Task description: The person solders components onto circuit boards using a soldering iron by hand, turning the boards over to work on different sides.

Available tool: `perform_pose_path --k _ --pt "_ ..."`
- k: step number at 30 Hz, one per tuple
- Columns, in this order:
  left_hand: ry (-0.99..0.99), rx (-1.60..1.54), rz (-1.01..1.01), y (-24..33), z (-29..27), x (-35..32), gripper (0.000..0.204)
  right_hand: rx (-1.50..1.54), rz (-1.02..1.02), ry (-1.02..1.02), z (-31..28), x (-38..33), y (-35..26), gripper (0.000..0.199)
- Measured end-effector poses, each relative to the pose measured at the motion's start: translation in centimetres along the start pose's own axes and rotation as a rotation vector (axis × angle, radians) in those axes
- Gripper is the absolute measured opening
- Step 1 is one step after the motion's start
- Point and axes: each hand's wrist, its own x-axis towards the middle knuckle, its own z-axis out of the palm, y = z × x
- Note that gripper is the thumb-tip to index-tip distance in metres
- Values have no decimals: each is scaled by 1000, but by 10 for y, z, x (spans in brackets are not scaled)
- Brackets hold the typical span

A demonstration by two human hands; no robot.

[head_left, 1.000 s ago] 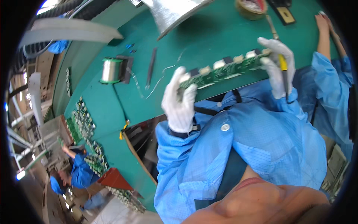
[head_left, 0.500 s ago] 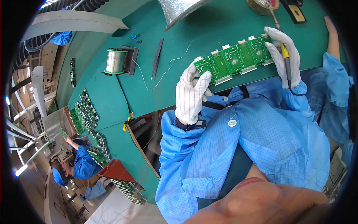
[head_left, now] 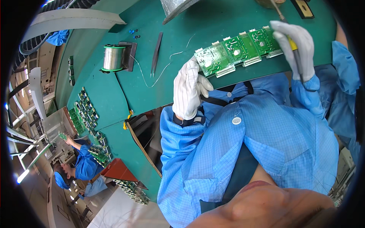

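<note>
left grip (head_left: 187, 90): one hand in a white striped glove; fingertips against the left end of the strip, thumb off its face; whether they pinch that end, cannot tell.

right grip (head_left: 300, 49): one hand in a white glove, closed round a yellow-and-black soldering iron (head_left: 292, 43), metal shaft pointing away from the body; fingertips at the strip's right end.

between them: one long green circuit-board strip (head_left: 239, 51), pale connectors along both long edges, above the front of a green desk (head_left: 178, 30); contact with the surface unclear.

change: a second ago the component side showed; now the flat underside does, glare over its left end, and the left thumb has left the face. judged meaning: the joints seem open to view and to the iron.

farther left: dark slim tweezers (head_left: 156, 53); a silver wire spool with green flanges (head_left: 113, 58), its loose end trailing; small blue parts (head_left: 133, 31).

outermost: rows of green populated boards (head_left: 88, 106), far left; a co-worker's blue sleeve (head_left: 345, 62), right.
</note>
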Motion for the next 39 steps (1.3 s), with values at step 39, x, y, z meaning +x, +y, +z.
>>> perform_pose_path --k 39 --pt "-38 -129 66 -6 -3 2 60 482 281 16 23 -19 -48 33"
